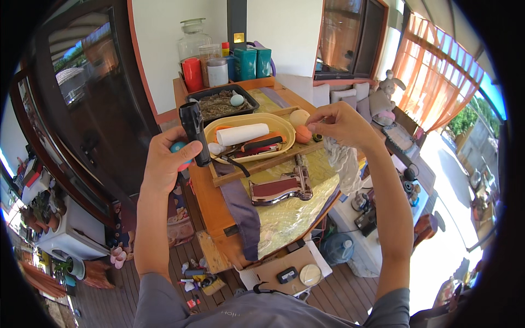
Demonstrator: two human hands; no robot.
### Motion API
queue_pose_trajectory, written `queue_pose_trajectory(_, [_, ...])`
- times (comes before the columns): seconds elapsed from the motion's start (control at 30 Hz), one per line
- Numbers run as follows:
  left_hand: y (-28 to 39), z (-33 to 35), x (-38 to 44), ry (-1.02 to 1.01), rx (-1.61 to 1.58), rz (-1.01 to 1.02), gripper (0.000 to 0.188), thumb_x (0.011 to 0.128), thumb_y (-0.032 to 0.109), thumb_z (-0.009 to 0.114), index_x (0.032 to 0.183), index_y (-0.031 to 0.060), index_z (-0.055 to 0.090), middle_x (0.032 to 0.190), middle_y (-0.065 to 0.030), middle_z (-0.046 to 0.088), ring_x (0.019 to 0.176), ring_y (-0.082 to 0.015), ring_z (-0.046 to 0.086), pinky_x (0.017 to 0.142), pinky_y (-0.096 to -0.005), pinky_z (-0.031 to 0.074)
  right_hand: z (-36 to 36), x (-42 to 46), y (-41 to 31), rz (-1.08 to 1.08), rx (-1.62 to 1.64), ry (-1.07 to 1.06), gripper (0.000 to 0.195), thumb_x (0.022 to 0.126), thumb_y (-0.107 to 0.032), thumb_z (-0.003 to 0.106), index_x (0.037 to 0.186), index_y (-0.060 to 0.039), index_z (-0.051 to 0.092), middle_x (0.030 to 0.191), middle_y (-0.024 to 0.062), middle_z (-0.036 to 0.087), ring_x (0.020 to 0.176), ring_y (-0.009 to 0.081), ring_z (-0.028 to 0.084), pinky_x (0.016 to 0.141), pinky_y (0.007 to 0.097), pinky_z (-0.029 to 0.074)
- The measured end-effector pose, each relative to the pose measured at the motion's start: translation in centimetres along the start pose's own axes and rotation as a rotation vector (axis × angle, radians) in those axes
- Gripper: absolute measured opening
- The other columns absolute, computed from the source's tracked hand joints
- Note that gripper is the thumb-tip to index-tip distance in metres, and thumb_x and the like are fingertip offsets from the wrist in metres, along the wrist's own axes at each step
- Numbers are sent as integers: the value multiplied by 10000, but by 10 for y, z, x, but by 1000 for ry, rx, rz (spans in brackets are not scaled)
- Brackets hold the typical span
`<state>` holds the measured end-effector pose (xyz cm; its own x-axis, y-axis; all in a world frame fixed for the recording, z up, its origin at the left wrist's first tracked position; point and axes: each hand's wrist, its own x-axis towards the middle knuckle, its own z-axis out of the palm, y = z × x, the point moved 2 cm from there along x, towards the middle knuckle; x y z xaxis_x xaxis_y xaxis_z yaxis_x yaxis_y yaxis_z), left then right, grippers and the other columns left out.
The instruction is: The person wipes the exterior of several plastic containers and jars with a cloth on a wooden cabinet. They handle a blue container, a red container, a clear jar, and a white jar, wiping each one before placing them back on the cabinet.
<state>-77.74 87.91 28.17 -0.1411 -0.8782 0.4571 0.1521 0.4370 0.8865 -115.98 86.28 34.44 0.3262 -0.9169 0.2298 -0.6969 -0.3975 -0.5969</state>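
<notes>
My left hand (165, 158) holds a black flashlight (194, 133) upright, with a blue and red ball (179, 152) in the same grip. My right hand (342, 123) is raised at the table's right side, thumb and fingertips together beside an orange ball (303, 134); whether it pinches the crumpled pale cloth (345, 166) hanging below it cannot be told. Between the hands lies a yellow plastic basin (290, 140) with a white roll (243, 134) and orange-and-black handled tools (263, 141). A chrome pistol-shaped object with dark red grip panels (279, 188) lies on the table runner.
Behind the basin is a black tray (192, 97) of dry plant matter with a pale blue egg-like ball (237, 100). Jars and teal tins (245, 64) line the table's far end. Wooden strips (262, 166) border the basin. A cardboard piece (266, 276) and water jug (337, 248) are below.
</notes>
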Motion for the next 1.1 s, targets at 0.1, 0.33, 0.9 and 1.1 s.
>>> queue_pose_trajectory(0.1, [-32,13,-45,104,-130,-99,291,838,145,879,1050,0,743,852,-17,720,685,-43,613,589,-208,473,38,40,-22,-315,-289,-171,257,912,-210,770,1123,-62,760,958,68,752,853,204,678,757,356,525])
queue_pose_trajectory(0.33, [-62,40,-94,213,-110,-58,263,854,141,865,1034,13,721,891,10,667,752,-51,593,663,-214,486,100,109,-48,-382,-778,-213,478,818,-278,810,1260,-144,685,1071,100,732,1043,310,696,874,460,559])
queue_pose_trajectory(0.9, [-50,59,-95,322,439,258,196,776,24,780,907,24,634,830,-47,608,751,-173,575,699,-304,463,25,162,-43,-104,-896,-132,436,795,-207,653,1202,-55,686,1091,185,724,1054,347,689,891,468,554])
queue_pose_trajectory(1.1, [-47,63,-94,338,434,227,201,762,17,782,896,25,633,840,-46,609,763,-181,581,710,-309,464,8,171,-23,-22,-831,-80,374,851,-178,605,1211,-91,654,1136,156,716,1103,342,682,904,470,554])
